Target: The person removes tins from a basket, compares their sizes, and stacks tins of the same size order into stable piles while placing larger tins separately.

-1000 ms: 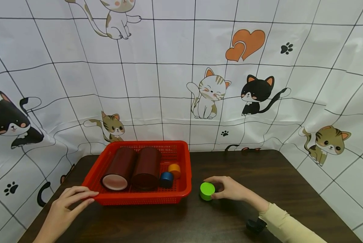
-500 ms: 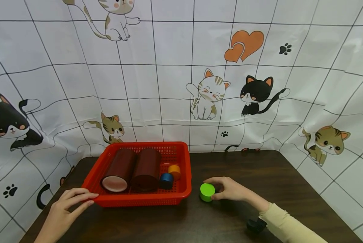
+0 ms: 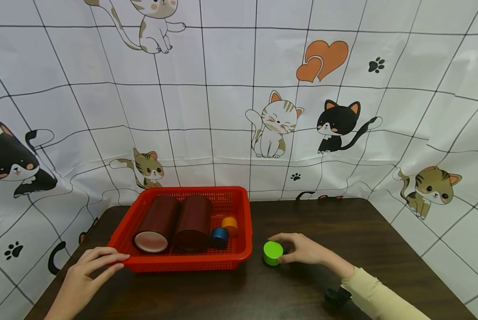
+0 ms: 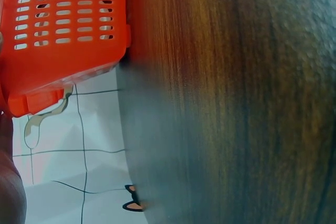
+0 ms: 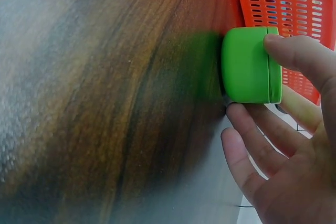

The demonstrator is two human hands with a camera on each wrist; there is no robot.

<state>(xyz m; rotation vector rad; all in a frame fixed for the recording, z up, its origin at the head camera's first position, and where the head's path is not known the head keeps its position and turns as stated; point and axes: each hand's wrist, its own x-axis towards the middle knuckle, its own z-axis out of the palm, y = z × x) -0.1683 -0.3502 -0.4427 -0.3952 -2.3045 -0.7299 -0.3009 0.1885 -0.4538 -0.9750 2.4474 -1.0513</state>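
A small round bright green box (image 3: 272, 253) with a lid seam near its top stands upright on the brown table. My right hand (image 3: 300, 248) holds it from the right, thumb on the near side and fingers behind; the thumb touches the seam in the right wrist view, where the green box (image 5: 249, 65) shows side-on. At the near left corner of a red plastic basket (image 3: 183, 265), my left hand (image 3: 83, 278) pinches the rim. Inside lie two dark brown cylinders (image 3: 159, 220), the left one with a pale end, plus a small blue round box (image 3: 219, 238) and an orange one (image 3: 229, 226).
The dark wood-grain table (image 3: 323, 218) reaches back to a white sheet (image 3: 231, 106) printed with a grid and cartoon cats. A black object (image 3: 337, 297) sits by the right sleeve at the wrist. The basket is left of the green box.
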